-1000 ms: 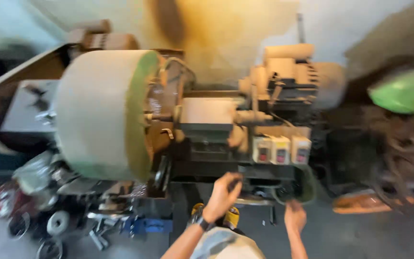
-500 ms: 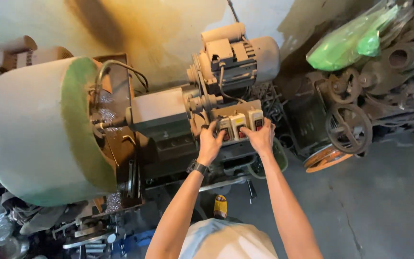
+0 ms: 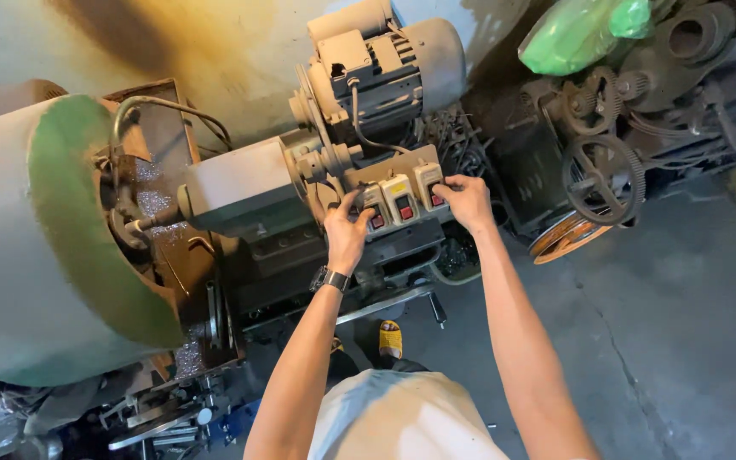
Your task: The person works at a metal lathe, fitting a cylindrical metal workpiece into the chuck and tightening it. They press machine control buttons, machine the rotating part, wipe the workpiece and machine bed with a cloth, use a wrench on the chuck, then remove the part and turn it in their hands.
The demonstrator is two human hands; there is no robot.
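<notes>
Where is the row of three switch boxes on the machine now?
In the head view, the three switch boxes sit at the centre, just below the electric motor, with the left hand and the right hand touching them.

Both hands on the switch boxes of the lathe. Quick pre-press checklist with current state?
1. Left hand on the left switch box: ok, fingers rest on it.
2. Right hand on the right switch box: ok, fingertips touch its side.
3. Middle switch box free: ok, no hand covers it.
4. Which button each finger presses: cannot tell, fingers hide them.
5. Arms away from the big drum: ok, both forearms are well to its right.
6. Wristwatch away from moving parts: cannot tell, it sits close above the machine's front edge.
</notes>
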